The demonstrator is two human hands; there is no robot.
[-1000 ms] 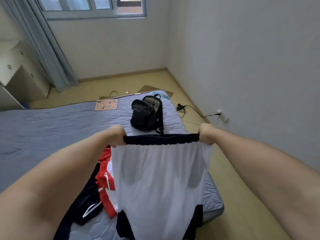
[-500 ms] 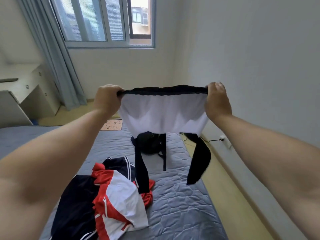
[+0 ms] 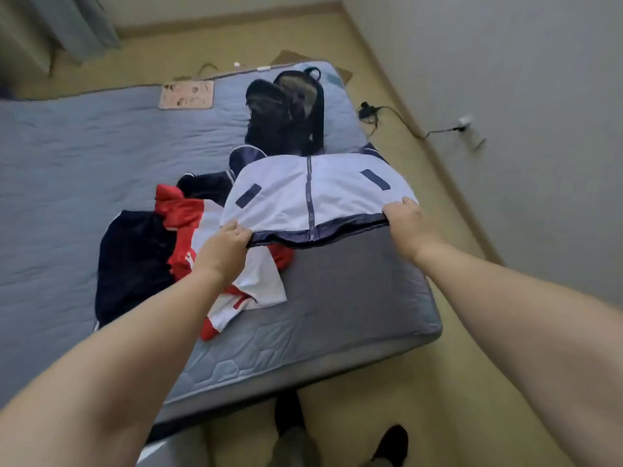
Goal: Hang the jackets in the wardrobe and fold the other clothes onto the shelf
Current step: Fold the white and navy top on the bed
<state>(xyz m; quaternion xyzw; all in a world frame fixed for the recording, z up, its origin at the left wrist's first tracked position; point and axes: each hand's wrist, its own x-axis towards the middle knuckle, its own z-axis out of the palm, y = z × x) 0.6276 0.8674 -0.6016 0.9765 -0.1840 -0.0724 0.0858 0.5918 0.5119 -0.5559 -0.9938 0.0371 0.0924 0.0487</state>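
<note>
Both hands pinch the dark hem of the white jacket: my left hand at one corner, my right hand at the other, stretched apart so, I judge, it spreads flat for hanging. It lies zip up on the mattress, collar end by the backpack, overlapping the red-and-white heap.
</note>
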